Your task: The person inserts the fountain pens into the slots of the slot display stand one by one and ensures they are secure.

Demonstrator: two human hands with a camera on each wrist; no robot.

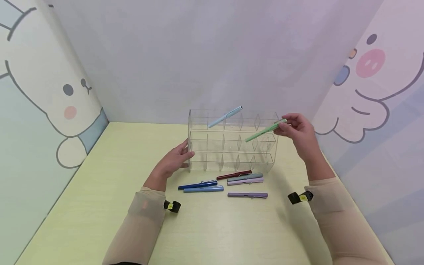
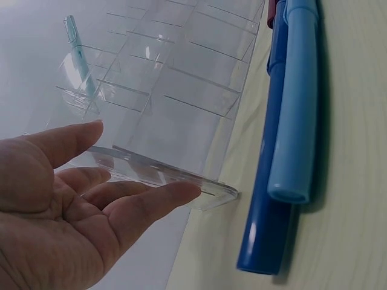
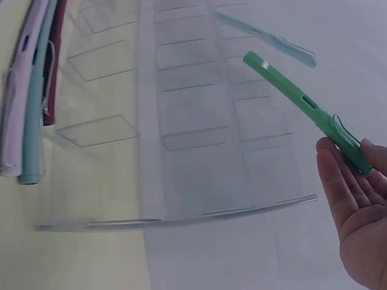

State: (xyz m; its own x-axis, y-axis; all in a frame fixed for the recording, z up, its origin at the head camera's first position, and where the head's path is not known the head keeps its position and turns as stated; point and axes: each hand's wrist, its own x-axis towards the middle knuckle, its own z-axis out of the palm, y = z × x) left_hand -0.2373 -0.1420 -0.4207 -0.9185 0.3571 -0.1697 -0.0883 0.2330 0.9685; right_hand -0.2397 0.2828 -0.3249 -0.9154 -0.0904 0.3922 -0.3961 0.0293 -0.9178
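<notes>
A clear acrylic organizer (image 1: 232,134) with rows of small compartments stands on the table. My left hand (image 1: 172,160) rests against its left side with relaxed fingers; in the left wrist view, the fingertips (image 2: 184,192) touch the side panel. Between thumb and fingers, my right hand (image 1: 299,132) pinches a green pen (image 1: 265,131) near its clip end. That pen is tilted in front of the organizer's right part, its other end pointing down and left. A light blue pen (image 1: 225,117) leans in the organizer's back row, toward the left.
On the table before the organizer lie a dark blue pen (image 1: 197,185), a blue pen (image 1: 203,189), a dark red pen (image 1: 233,175), a grey-green pen (image 1: 245,177), a lilac pen (image 1: 245,181) and a purple pen (image 1: 247,195). A pale wall (image 1: 212,55) rises behind.
</notes>
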